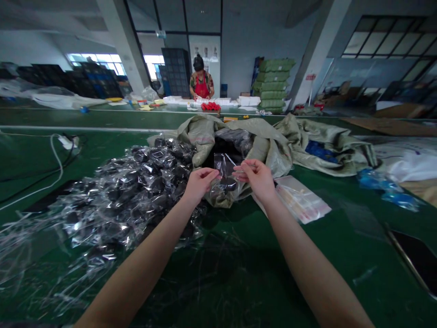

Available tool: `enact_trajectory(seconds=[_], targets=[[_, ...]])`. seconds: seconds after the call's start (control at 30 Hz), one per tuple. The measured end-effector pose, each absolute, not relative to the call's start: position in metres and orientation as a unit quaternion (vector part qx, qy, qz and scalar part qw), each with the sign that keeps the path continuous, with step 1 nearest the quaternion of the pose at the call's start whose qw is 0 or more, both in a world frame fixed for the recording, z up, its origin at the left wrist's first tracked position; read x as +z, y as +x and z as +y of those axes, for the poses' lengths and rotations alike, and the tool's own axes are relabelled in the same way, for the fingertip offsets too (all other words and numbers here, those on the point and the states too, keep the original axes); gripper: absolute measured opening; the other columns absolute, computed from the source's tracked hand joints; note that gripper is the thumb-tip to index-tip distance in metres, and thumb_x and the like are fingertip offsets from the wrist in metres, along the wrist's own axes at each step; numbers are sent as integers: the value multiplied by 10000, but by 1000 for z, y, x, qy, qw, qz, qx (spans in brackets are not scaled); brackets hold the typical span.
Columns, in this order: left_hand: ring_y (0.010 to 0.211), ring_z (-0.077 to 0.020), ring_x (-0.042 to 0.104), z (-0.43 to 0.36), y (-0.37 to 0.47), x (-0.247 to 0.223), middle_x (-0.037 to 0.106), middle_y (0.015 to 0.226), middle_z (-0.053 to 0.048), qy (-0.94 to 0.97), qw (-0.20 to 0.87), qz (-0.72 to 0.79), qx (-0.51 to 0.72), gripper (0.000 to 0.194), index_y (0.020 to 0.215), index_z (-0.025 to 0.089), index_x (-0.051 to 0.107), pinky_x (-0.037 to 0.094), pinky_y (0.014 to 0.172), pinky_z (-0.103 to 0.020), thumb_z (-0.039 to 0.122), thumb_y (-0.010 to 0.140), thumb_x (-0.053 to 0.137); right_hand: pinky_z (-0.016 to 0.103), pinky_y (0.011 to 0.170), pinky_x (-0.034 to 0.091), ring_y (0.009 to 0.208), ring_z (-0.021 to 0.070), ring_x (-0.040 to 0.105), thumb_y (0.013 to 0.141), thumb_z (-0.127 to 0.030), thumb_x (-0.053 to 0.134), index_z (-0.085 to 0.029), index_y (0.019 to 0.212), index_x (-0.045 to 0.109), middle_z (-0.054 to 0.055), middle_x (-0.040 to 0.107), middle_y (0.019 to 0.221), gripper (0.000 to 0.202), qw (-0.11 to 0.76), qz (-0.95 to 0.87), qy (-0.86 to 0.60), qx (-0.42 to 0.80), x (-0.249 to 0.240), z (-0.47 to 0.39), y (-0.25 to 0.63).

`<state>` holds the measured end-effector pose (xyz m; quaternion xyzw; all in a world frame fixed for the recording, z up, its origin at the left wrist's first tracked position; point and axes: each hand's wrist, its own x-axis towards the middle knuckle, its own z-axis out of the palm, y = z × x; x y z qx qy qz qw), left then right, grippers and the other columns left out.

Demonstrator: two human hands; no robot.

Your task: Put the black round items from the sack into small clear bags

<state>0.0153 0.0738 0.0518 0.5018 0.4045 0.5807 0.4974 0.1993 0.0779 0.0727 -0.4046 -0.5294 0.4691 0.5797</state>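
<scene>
Between my hands hangs a clear plastic bag (223, 165) with a dark rounded item in its lower part. My left hand (201, 182) pinches the bag's left edge between thumb and fingers. On the other side, my right hand (256, 175) is closed at the bag's right edge. Behind them lies an open woven sack (201, 134), its inside dark. A heap of dark items in clear bags (136, 196) spreads to the left of my left hand. Beside my right forearm is a stack of flat clear bags (302, 200).
A phone (414, 257) lies at the right edge of the green table (341, 273). Another woven sack (327, 141) holds something blue. White cables (56, 159) run at the left. Thin plastic strips (30, 255) litter the front left. A person in a red apron (201, 86) stands across.
</scene>
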Motion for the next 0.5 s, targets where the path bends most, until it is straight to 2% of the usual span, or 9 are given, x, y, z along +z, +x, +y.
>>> enact_trajectory(seconds=[0.23, 0.37, 0.5], targets=[[359, -19, 320, 79, 15, 43, 643, 617, 11, 462, 489, 398, 623, 292, 760, 142, 672, 254, 347, -181, 410, 690, 766, 356, 839, 609, 800, 179, 741, 693, -303, 823, -183, 950, 639, 61, 767, 887, 338, 563, -470, -385, 560, 57, 88, 198], [366, -26, 357, 80, 14, 41, 671, 666, 3, 459, 500, 381, 628, 290, 774, 149, 654, 270, 350, -185, 402, 690, 765, 351, 813, 608, 804, 185, 738, 639, -324, 847, -185, 907, 669, 59, 764, 880, 350, 551, -449, -380, 592, 50, 89, 196], [363, -36, 374, 82, 13, 38, 663, 668, 19, 476, 464, 403, 629, 269, 797, 161, 649, 294, 353, -197, 408, 726, 727, 329, 763, 602, 735, 171, 719, 579, -376, 854, -176, 775, 686, 33, 745, 763, 327, 562, -486, -390, 545, 44, 92, 195]])
